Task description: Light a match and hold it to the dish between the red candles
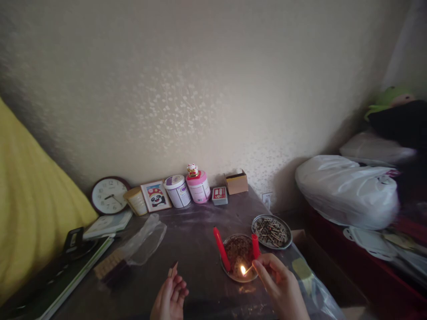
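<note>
Flame low in the frame's centre burns on the thin lit matchstick (pixel 247 269) your right hand (pixel 282 284) pinches over the round metal dish (pixel 238 275), catching ash, while your left hand (pixel 170 298) grips the small matchbox (pixel 173 269).

Two hands show at the near edge of the surface (pixel 200 240): the left hand (pixel 170 298) and the right hand (pixel 282 284). Two red candles stand at one small dish (pixel 238 258), a left candle (pixel 222 249) and a right candle (pixel 255 246). One lit match (pixel 246 270) burns there. A second round dish (pixel 271 231) beside it holds many spent matches, too small to count. One matchbox (pixel 173 269) sits in the left hand. Along the far edge stand one clock (pixel 109 195), one framed picture (pixel 155 195), three tubs (pixel 178 191), one figurine (pixel 192 170), one red-and-white box (pixel 219 195) and one open cardboard box (pixel 236 182). One clear plastic bag (pixel 143 242) lies toward the left edge.
</note>
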Action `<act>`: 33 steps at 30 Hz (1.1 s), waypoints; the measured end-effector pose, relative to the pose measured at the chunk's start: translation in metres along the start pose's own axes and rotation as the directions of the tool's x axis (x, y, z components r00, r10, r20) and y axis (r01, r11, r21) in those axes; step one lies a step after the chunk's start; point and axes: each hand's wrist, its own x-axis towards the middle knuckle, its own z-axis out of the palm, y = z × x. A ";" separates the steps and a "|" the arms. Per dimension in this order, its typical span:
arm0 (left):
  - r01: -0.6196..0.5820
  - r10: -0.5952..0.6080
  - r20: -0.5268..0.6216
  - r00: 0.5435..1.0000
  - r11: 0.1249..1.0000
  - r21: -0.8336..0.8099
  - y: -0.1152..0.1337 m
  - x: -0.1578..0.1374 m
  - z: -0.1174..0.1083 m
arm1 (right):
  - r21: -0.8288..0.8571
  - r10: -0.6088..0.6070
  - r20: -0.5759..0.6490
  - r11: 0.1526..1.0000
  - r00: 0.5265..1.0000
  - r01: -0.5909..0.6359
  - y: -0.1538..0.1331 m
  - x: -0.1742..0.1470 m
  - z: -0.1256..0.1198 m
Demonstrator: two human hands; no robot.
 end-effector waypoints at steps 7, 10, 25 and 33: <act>0.002 -0.002 -0.034 0.999 1.000 -0.009 0.000 -0.004 0.006 | 0.012 0.004 -0.023 1.000 1.000 -0.004 0.003 0.002 0.001; -0.013 0.012 -0.057 0.998 1.000 -0.011 0.001 -0.013 0.014 | 0.014 0.004 -0.023 1.000 1.000 -0.004 0.004 0.002 0.001; -0.010 0.010 -0.101 0.995 1.000 0.008 0.003 -0.022 0.024 | -0.003 0.028 -0.036 1.000 0.999 -0.028 -0.001 0.002 0.001; -0.043 0.043 -0.107 0.993 0.999 0.005 0.003 -0.029 0.030 | 0.007 0.042 -0.035 0.999 0.999 -0.042 0.001 0.002 0.001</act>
